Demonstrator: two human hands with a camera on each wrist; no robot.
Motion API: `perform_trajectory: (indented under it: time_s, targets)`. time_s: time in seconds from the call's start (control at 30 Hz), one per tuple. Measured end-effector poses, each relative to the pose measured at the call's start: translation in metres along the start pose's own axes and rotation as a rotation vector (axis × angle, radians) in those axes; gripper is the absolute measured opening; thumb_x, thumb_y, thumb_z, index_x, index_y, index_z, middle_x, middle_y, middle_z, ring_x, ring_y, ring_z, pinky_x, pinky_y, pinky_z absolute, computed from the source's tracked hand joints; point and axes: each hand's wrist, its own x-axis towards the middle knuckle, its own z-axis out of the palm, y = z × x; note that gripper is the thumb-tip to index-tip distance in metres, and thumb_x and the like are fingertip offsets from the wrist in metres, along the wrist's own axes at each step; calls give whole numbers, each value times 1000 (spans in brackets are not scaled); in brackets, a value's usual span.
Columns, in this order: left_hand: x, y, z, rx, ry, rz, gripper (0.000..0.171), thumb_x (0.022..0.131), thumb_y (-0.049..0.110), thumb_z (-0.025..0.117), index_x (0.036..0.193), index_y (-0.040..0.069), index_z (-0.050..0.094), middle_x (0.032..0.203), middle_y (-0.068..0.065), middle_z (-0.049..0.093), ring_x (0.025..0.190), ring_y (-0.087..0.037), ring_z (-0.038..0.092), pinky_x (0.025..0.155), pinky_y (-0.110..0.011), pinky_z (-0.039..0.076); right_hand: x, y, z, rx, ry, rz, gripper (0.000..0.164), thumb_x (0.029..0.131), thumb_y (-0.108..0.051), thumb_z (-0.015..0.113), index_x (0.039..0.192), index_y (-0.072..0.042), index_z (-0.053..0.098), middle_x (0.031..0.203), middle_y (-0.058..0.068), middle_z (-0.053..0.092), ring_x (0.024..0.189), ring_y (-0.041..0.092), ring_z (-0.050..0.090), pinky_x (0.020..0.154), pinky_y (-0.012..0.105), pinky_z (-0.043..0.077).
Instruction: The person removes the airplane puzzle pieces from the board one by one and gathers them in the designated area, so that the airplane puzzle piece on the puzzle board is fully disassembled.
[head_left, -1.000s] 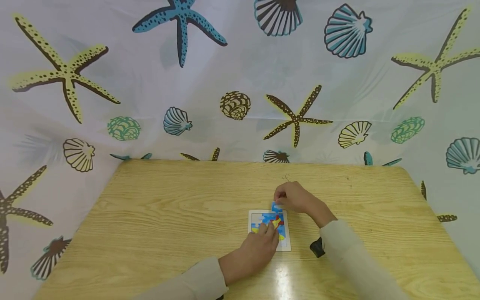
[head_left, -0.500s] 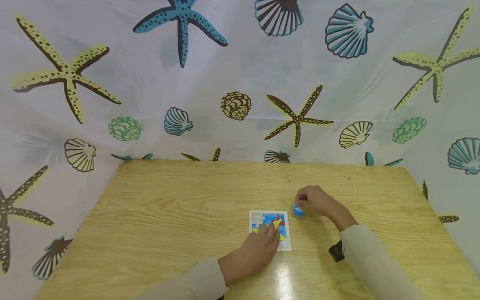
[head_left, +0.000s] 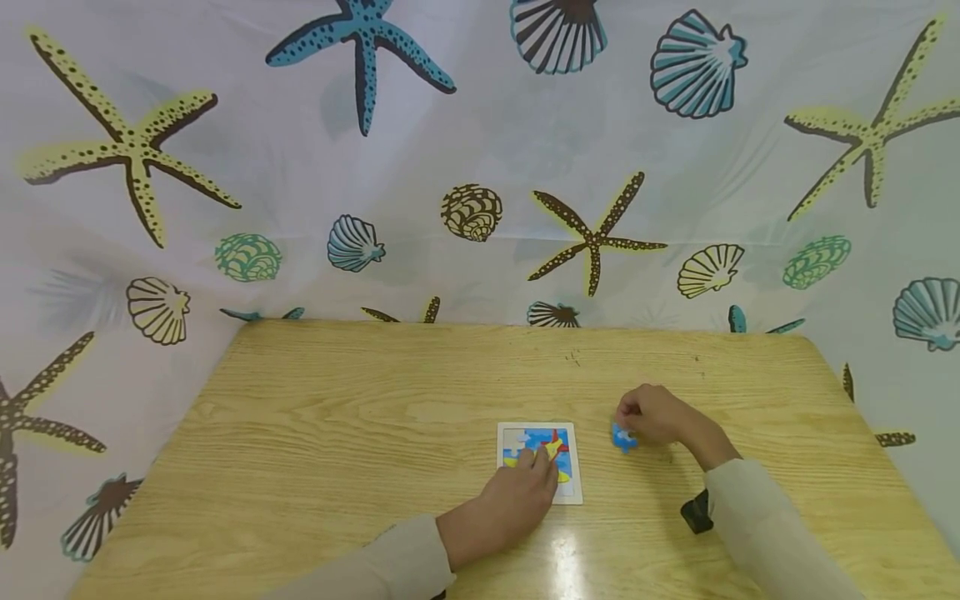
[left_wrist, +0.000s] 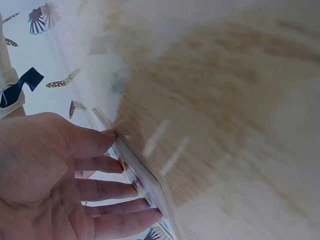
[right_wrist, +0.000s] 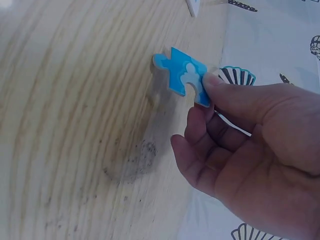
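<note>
A small square jigsaw board (head_left: 577, 467) with a white border lies on the table, its picture blue, yellow and red. Its upper left part shows pale backing. My left hand (head_left: 513, 502) rests over the lower part with extended fingers, hiding some of the picture. In the left wrist view, the thumb and fingertips are right at the edge of the board (left_wrist: 165, 197). To the right of the board, my right hand (head_left: 660, 415) pinches a blue jigsaw piece (right_wrist: 177, 72) with a pale cloud on it between thumb and fingers, close over the table.
The light wooden table (head_left: 360, 400) reaches back to a white curtain (head_left: 420, 150) printed with starfish and shells. A black strap (head_left: 697, 511) shows at the right sleeve (head_left: 772, 517). Dark marks (right_wrist: 132, 162) speckle the wood below the right hand.
My right hand has carried the blue jigsaw piece away from the board's top edge, rightward and slightly nearer to me. The left hand has stayed on the board.
</note>
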Motion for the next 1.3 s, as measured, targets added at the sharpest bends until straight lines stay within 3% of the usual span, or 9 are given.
perform_trajectory:
  time_s: [0.27, 0.6, 1.13, 1.3]
  targets:
    - [-1, 0, -2, 11, -34, 2, 39, 100, 27, 46, 135, 14, 52, 135, -5, 54, 110, -17, 55, 55, -18, 55, -3, 4, 2, 12, -23, 17, 13, 92, -5, 55, 85, -4, 66, 81, 3, 65, 68, 11, 50, 63, 24, 45]
    - [-2, -1, -5, -3, -56, 6, 39, 100, 28, 46, 136, 15, 52, 137, -5, 53, 111, -18, 55, 55, -18, 55, -3, 5, 8, 9, 15, 39, 10, 90, -5, 60, 82, -4, 66, 76, 3, 64, 64, 10, 50, 58, 22, 43]
    - [-1, 0, -3, 27, -23, -2, 39, 99, 28, 47, 135, 16, 53, 135, -5, 54, 107, -16, 56, 50, -17, 52, -7, 5, 12, 43, 37, 91, 6, 87, -6, 65, 81, -5, 66, 75, 2, 62, 66, 12, 49, 60, 24, 42]
    - [-1, 1, -3, 20, -15, 1, 38, 99, 28, 47, 135, 15, 53, 134, -6, 55, 106, -16, 57, 49, -16, 52, -8, 7, 9, 32, 54, 44, 8, 86, -9, 67, 79, -7, 66, 74, 0, 63, 66, 12, 50, 61, 24, 43]
